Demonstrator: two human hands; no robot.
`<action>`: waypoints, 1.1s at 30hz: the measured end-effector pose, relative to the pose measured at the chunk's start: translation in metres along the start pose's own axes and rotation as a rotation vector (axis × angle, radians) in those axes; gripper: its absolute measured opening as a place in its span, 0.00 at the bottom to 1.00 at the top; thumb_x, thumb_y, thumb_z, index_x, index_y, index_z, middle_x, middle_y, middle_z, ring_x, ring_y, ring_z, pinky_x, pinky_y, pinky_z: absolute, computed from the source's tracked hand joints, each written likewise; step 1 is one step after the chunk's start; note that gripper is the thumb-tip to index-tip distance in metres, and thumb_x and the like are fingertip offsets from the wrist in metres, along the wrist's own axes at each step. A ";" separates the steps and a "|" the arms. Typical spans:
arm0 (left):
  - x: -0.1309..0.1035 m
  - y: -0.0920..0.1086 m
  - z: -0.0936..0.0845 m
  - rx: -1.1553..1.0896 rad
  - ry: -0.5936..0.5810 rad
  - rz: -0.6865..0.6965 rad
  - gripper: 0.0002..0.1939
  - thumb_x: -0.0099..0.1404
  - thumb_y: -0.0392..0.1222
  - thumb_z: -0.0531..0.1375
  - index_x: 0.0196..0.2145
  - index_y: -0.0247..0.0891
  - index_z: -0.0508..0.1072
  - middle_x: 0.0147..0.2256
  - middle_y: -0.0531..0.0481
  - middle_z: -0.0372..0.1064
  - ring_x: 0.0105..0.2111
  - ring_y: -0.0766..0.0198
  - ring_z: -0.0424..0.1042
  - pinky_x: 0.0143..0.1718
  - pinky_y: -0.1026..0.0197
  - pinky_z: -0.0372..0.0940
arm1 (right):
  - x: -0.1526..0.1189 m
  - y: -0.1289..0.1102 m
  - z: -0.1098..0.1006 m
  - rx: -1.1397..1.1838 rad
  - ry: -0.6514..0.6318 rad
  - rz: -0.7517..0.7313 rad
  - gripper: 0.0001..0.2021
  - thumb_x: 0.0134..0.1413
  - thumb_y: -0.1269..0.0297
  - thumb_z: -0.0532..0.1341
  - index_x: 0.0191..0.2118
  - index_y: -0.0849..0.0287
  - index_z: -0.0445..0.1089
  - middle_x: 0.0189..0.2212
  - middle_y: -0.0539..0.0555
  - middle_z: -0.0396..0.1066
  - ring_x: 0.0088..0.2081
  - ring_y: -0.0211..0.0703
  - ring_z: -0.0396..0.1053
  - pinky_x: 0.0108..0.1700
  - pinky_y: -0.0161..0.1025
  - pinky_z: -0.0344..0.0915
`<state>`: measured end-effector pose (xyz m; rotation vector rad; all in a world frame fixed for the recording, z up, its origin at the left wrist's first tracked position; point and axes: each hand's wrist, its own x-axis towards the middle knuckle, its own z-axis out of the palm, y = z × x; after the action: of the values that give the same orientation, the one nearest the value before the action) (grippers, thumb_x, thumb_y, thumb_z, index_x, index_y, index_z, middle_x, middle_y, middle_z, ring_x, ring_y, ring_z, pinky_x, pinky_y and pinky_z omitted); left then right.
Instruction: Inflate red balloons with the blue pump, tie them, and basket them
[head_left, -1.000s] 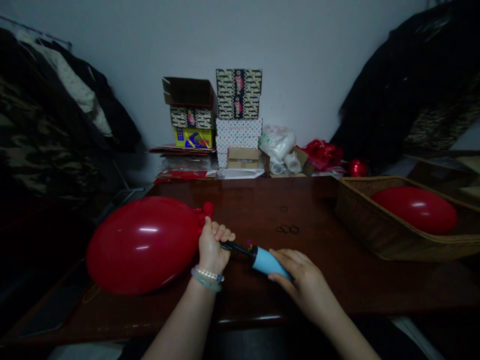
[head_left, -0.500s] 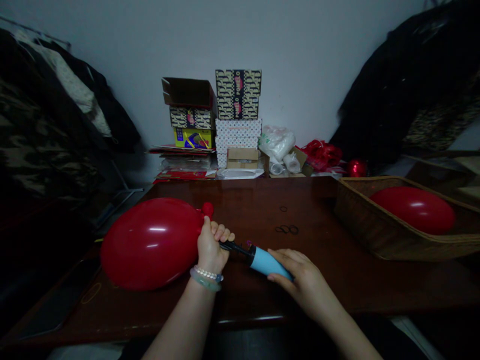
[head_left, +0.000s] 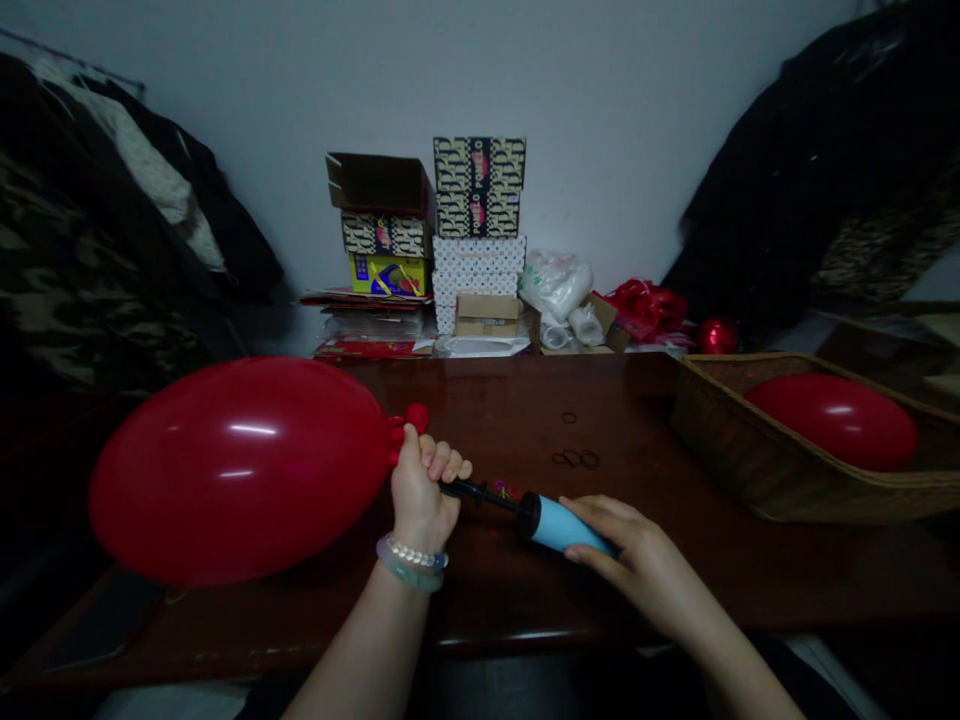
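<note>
A large red balloon (head_left: 240, 470) stretches left from my left hand (head_left: 427, 485), which is closed around its neck and the black nozzle end of a hand pump. A small red knob-like bit (head_left: 416, 417) shows just above my thumb. My right hand (head_left: 634, 555) wraps the light blue barrel of the balloon pump (head_left: 568, 525), and a length of its black rod shows between the two hands. Behind the rod, a small purple and red thing (head_left: 506, 490) lies on the table. Bracelets circle my left wrist.
On the dark wooden table (head_left: 495, 400) lie several black bands (head_left: 576, 459). A wicker basket (head_left: 780, 490) at the right holds another red balloon (head_left: 832, 420). Stacked boxes (head_left: 480, 190), plastic bags (head_left: 556, 285) and red ribbon (head_left: 649, 310) line the wall. A dark flat object (head_left: 97, 625) sits at the left.
The balloon in my left hand has grown, spreading further left and up. My right hand has slid the blue barrel to the right, so more of the black rod shows.
</note>
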<state>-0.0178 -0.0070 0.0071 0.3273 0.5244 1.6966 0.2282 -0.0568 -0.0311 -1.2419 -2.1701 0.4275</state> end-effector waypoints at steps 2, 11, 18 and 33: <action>0.001 -0.002 -0.001 -0.002 0.010 0.004 0.26 0.67 0.51 0.55 0.18 0.39 0.49 0.13 0.60 0.40 0.13 0.73 0.45 0.18 0.64 0.49 | 0.001 -0.001 0.004 -0.015 0.034 -0.014 0.20 0.57 0.60 0.63 0.55 0.50 0.69 0.49 0.56 0.73 0.49 0.51 0.72 0.52 0.49 0.69; -0.002 -0.015 -0.001 0.005 0.014 -0.059 0.28 0.67 0.53 0.55 0.17 0.39 0.48 0.13 0.60 0.40 0.13 0.73 0.45 0.18 0.65 0.48 | 0.003 -0.013 0.028 -0.048 0.134 -0.062 0.20 0.56 0.62 0.65 0.55 0.53 0.69 0.48 0.57 0.73 0.48 0.50 0.71 0.50 0.48 0.70; -0.005 -0.022 -0.002 0.028 0.044 -0.066 0.27 0.66 0.55 0.56 0.18 0.39 0.49 0.13 0.60 0.41 0.13 0.73 0.45 0.18 0.65 0.49 | 0.001 -0.017 0.043 -0.087 0.228 -0.095 0.21 0.56 0.61 0.64 0.56 0.52 0.68 0.47 0.57 0.74 0.47 0.50 0.72 0.49 0.48 0.71; -0.001 -0.023 -0.008 0.184 0.042 -0.001 0.29 0.65 0.58 0.55 0.16 0.39 0.51 0.12 0.59 0.44 0.13 0.70 0.51 0.19 0.63 0.55 | 0.001 -0.028 0.054 -0.152 0.088 -0.073 0.30 0.55 0.64 0.65 0.62 0.55 0.58 0.50 0.59 0.71 0.47 0.52 0.70 0.50 0.50 0.69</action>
<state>-0.0020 -0.0065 -0.0114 0.4241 0.7144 1.6603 0.1751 -0.0692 -0.0570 -1.2336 -2.1976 0.1773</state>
